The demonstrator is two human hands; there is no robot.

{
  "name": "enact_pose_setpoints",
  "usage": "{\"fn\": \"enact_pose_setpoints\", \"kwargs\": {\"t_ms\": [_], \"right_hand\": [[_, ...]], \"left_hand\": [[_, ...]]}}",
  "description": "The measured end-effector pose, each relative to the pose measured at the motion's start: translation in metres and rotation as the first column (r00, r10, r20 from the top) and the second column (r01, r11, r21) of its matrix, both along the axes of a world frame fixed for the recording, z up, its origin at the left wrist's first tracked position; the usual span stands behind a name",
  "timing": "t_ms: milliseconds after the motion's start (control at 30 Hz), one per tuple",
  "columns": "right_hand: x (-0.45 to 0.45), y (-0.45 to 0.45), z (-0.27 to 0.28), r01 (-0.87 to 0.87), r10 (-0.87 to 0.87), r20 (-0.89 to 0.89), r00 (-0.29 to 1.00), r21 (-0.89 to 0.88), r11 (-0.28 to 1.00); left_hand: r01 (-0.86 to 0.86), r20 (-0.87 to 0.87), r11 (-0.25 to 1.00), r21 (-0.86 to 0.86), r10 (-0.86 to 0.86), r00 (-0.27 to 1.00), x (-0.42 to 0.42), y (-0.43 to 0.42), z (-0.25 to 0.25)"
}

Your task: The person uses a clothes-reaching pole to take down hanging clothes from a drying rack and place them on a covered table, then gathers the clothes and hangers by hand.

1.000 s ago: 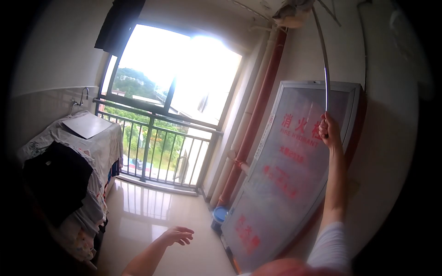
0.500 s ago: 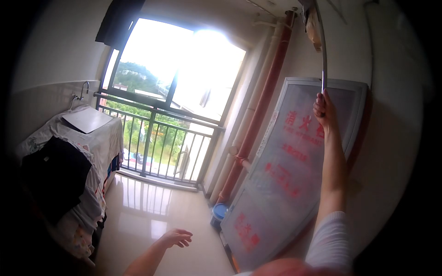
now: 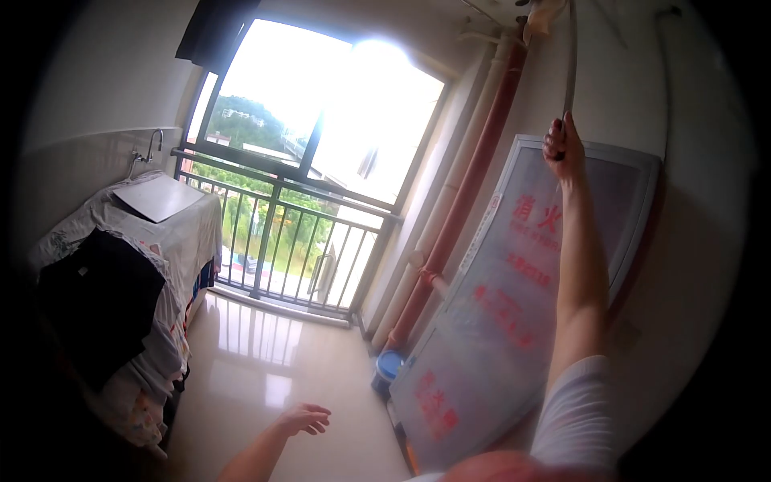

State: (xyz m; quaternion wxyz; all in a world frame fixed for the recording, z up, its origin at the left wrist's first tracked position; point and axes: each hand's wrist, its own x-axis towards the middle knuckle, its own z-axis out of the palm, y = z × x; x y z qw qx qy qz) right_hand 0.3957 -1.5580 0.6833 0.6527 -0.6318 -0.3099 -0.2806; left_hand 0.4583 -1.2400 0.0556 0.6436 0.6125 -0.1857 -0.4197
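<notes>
My right hand (image 3: 565, 149) is raised in front of the top of the grey fire hydrant cabinet (image 3: 490, 321), its fingers wrapped round the lower end of a thin metal pole (image 3: 571, 68). The pole runs up out of view, beside a light-coloured item (image 3: 544, 19) at the top edge. Low in the middle, over the shiny tiled floor, my left hand (image 3: 303, 419) hangs with its fingers apart and nothing in it.
Left, a cloth-covered heap (image 3: 189, 221) carries a white board (image 3: 158, 198) and a black garment (image 3: 100, 301). Behind are a tap (image 3: 152, 149), railing (image 3: 277, 241) and window. A red pipe (image 3: 474, 185) and blue-lidded bucket (image 3: 388, 369) stand beside the cabinet. Dark cloth (image 3: 215, 34) hangs upper left.
My right hand has risen with the pole, from in front of the cabinet's lettering to its top edge. The light-coloured item overhead has shifted. My left hand has hardly moved.
</notes>
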Motion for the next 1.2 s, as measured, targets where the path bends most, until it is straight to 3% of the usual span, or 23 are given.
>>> {"fn": "enact_pose_setpoints", "kwargs": {"t_ms": [133, 233, 367, 567, 667, 700, 767, 800, 867, 933, 1000, 1033, 1133, 1200], "right_hand": [[-0.001, 0.018, 0.007, 0.029, -0.029, -0.017, 0.999, 0.017, 0.999], [0.009, 0.009, -0.021, -0.113, 0.110, -0.047, 0.993, -0.076, 0.991], [0.024, 0.021, -0.081, 0.048, -0.052, -0.151, 0.987, -0.026, 0.998], [0.025, 0.053, -0.097, 0.381, -0.365, -0.268, 0.891, 0.006, 0.925], [0.046, 0.034, -0.176, -0.028, 0.028, -0.355, 0.934, 0.008, 1.000], [0.038, 0.065, -0.230, 0.374, -0.358, -0.294, 0.886, -0.003, 0.928], [0.032, 0.090, -0.310, 0.467, -0.384, -0.446, 0.809, 0.089, 0.880], [0.021, 0.109, -0.368, 0.469, -0.397, -0.468, 0.790, 0.044, 0.882], [0.011, 0.136, -0.438, 0.424, -0.352, -0.505, 0.788, 0.031, 0.905], [0.008, 0.148, -0.481, 0.351, -0.242, -0.584, 0.775, 0.078, 0.933], [0.011, 0.152, -0.519, 0.315, -0.178, -0.634, 0.753, 0.110, 0.943], [0.005, 0.161, -0.524, 0.369, -0.232, -0.630, 0.741, 0.094, 0.925], [0.007, 0.156, -0.562, 0.346, -0.199, -0.664, 0.721, 0.096, 0.933], [0.005, 0.153, -0.574, 0.301, -0.100, -0.715, 0.692, 0.159, 0.940]], "left_hand": [[-0.010, -0.040, 1.000, -0.023, 0.009, 0.999, 0.003, 0.005, -0.004], [0.001, -0.041, 0.999, -0.039, -0.003, 0.999, 0.006, 0.010, -0.004], [0.010, -0.001, 1.000, -0.010, -0.010, 1.000, 0.008, 0.026, 0.006], [-0.058, 0.064, 0.994, -0.094, 0.064, 0.996, 0.051, 0.047, 0.029], [-0.051, 0.165, 0.971, -0.232, 0.091, 0.982, 0.072, 0.042, 0.057], [-0.103, 0.123, 0.950, -0.296, 0.144, 0.982, 0.073, 0.041, 0.077], [-0.042, 0.083, 0.889, -0.455, 0.089, 0.992, 0.084, 0.036, 0.104], [-0.019, -0.033, 0.779, -0.627, -0.001, 0.999, 0.077, 0.028, 0.129], [0.099, -0.075, 0.678, -0.729, -0.222, 0.972, 0.074, 0.019, 0.135], [-0.108, -0.256, 0.760, -0.641, -0.079, 0.964, 0.048, 0.013, 0.150], [-0.182, -0.311, 0.845, -0.503, 0.019, 0.950, 0.036, 0.018, 0.145], [-0.211, -0.329, 0.878, -0.430, 0.065, 0.942, 0.030, 0.023, 0.141], [-0.335, -0.370, 0.777, -0.533, 0.142, 0.918, 0.019, 0.044, 0.127], [-0.395, -0.346, 0.778, -0.488, 0.244, 0.906, 0.022, 0.054, 0.109]]}}
